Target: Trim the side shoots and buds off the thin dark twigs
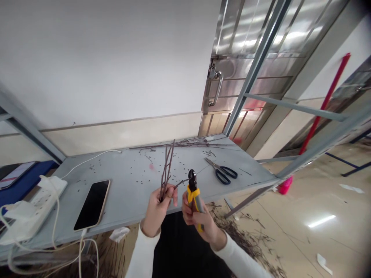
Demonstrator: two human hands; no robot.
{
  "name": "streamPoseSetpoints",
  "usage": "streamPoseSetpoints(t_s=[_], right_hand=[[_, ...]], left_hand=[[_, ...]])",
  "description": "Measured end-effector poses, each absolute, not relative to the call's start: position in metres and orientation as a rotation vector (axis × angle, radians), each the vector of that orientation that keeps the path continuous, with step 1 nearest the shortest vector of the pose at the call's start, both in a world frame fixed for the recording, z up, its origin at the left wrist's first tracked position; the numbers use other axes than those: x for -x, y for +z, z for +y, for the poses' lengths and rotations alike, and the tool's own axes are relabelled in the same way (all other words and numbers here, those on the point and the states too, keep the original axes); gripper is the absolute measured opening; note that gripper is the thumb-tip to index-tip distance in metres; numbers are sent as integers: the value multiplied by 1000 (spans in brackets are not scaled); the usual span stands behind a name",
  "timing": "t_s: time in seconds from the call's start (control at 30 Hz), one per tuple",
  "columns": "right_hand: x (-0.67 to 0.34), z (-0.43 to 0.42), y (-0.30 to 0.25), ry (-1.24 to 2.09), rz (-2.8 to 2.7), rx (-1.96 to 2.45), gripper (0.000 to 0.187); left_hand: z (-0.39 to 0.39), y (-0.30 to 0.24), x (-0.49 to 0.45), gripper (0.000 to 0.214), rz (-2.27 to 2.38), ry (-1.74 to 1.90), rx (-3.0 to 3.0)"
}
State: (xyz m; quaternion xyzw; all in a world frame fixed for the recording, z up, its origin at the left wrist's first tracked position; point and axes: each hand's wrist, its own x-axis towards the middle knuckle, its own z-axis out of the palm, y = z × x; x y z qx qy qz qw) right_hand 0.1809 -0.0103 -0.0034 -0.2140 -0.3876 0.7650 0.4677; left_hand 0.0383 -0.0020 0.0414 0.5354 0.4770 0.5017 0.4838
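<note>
My left hand (160, 204) is closed around a small bunch of thin brown twigs (166, 166) that point up and away from me. One twig (180, 183) sticks out sideways to the right from those fingers. In my right hand (199, 220) are cutting pliers (193, 189) with yellow and grey handles and dark jaws. The jaws are at the tip of the sideways twig; whether they are closed on it I cannot tell. Scissors (222, 171) with dark handles lie on the grey table (124, 204) to the right of the pliers.
Long twigs (185, 144) lie along the table's back edge, and small cut bits are scattered across the top. At left are a phone (93, 204) on a cable and a white power strip (36, 208). Metal frame posts (255, 69) rise at right. Twig scraps (243, 235) litter the floor.
</note>
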Motion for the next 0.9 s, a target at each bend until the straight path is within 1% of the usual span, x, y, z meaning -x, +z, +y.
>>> streamPoseSetpoints(t_s=[0.1, 0.17, 0.23, 0.33, 0.4, 0.43, 0.5, 0.57, 0.7, 0.8, 0.9], right_hand=[[-176, -8, -7, 1750, -991, 625, 30], [-184, -1, -5, 1526, -1195, 776, 25], [-197, 9, -1, 1226, -1417, 985, 22], [-213, 23, 8, 780, -1638, 1344, 26], [-217, 27, 12, 617, -1702, 1470, 28], [-218, 28, 13, 597, -1720, 1483, 27], [-215, 28, 12, 643, -1708, 1446, 24], [-210, 25, 10, 791, -1648, 1346, 19], [-200, 17, 7, 1357, -1378, 1135, 16], [-196, 10, 11, 1741, -1133, 1059, 24], [-196, 6, 16, 1987, -987, 914, 30]], left_hand=[[-4, 43, -40, 33, 1223, 1249, -1322], [-4, 42, -38, 31, 1332, 1295, -1343], [-4, 38, -37, 28, 1458, 1354, -1377], [-4, 27, -43, 20, 1548, 1378, -1463], [-3, 20, -50, 17, 1554, 1367, -1500], [-2, 17, -54, 17, 1560, 1378, -1504], [-1, 12, -58, 17, 1582, 1412, -1499], [1, 10, -59, 18, 1600, 1445, -1510], [5, 6, -54, 19, 1620, 1465, -1588], [8, 4, -49, 23, 1635, 1494, -1583], [10, 4, -47, 28, 1612, 1510, -1545]])
